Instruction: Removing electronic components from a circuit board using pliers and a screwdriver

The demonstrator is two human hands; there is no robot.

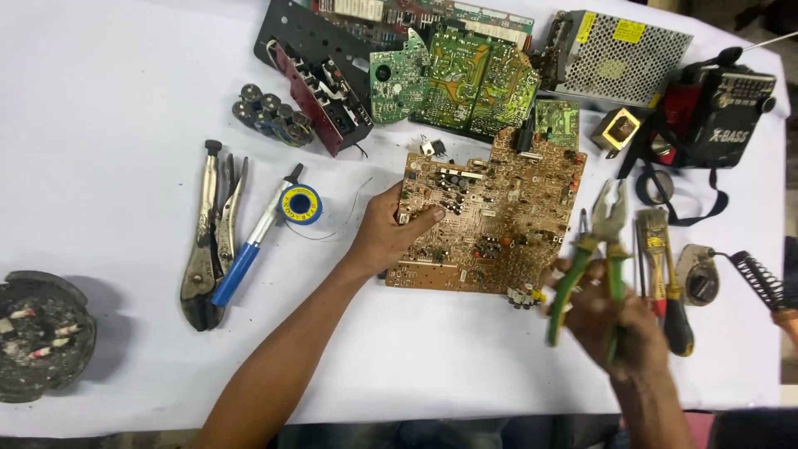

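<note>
**Brown circuit board held flat, pliers in the other hand**

The brown circuit board [490,220] lies flat on the white table [108,83], near the centre of the view, component side up. It is tan-brown, roughly rectangular with a stepped notch at its upper left corner. The surface is densely populated: small dark cylindrical parts cluster near the upper left, pale connectors sit along the lower edge, and a black upright part stands at the top edge.

The left hand [386,233] rests on the board's left edge. Its fingers [424,218] are closed on that edge, thumb on top of the board, the rest under or against the side.

The right hand [611,320] is just off the board's lower right corner, fingers wrapped around the green-handled pliers [600,249]. The handles are spread somewhat and the metal nose points up and away from the person, its tips slightly parted. The hand is motion-blurred.

Around the board: green circuit boards [465,79] touch or overlap its top edge. A perforated metal power supply box [619,54] sits at upper right, a black and red radio [723,104] further right. At left lie locking pliers [204,241], a blue-handled tool [249,241] and a solder spool [300,204]. A soldering iron [761,287] lies at far right.
</note>
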